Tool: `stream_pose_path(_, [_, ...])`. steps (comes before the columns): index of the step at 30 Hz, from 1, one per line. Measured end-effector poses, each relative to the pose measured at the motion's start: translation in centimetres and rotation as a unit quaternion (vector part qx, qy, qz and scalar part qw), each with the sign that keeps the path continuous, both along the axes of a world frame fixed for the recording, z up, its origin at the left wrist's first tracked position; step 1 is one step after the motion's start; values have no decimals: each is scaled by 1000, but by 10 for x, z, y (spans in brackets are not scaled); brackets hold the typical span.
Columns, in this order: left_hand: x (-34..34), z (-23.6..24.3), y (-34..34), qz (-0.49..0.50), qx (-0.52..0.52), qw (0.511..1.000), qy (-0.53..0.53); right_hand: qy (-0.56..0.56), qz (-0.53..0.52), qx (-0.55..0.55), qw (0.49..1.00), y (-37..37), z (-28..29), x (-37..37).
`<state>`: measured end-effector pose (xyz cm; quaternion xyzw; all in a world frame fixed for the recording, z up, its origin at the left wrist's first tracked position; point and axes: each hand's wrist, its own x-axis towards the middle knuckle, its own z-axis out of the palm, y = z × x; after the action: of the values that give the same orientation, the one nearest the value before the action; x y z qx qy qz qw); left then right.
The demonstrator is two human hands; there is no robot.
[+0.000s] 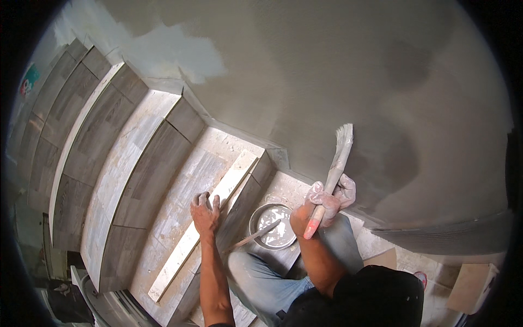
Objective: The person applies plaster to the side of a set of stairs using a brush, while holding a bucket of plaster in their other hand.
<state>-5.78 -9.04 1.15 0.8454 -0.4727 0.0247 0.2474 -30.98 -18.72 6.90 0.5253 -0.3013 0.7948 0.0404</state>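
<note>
Grey-white bristles topped the brush (pixel 339 163), whose handle was held firmly in the grip of the right hand (pixel 333 200), its fingers curled around it. Its head pointed up near the wall (pixel 245 65); whether it touched could not be told. The left hand (pixel 206 217) rested with thumb and fingers apart on a whitish board (pixel 182 250) lying along a stair tread (pixel 201 168). Between both arms, a round bucket (pixel 254 219) held pale liquid (pixel 280 231), a stick (pixel 253 238) leaning in it. Most of the wall wore a grey-brown coat, darker and seemingly damp around the brush. A pale patch (pixel 180 54) at upper left looked uncovered, so coating there was probably left to do.
</note>
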Motion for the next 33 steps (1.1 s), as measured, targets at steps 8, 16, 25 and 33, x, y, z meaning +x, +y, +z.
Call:
stream_pose_path(8, [-4,-5,-11,-18,-19,1000,10,40,236,119,964,-74,37,181])
stream_pose_path(16, [12,-7,11,16,-4,1000,19,-22,211,39,976,-31,16,88])
stream_pose_path(25, [14,-25,7,6,-51,999,13,147,409,461,774,15,-38,-63])
stream_pose_path(33, [-13,-8,20,-93,-129,985,-62,409,382,515,649,15,-119,-30])
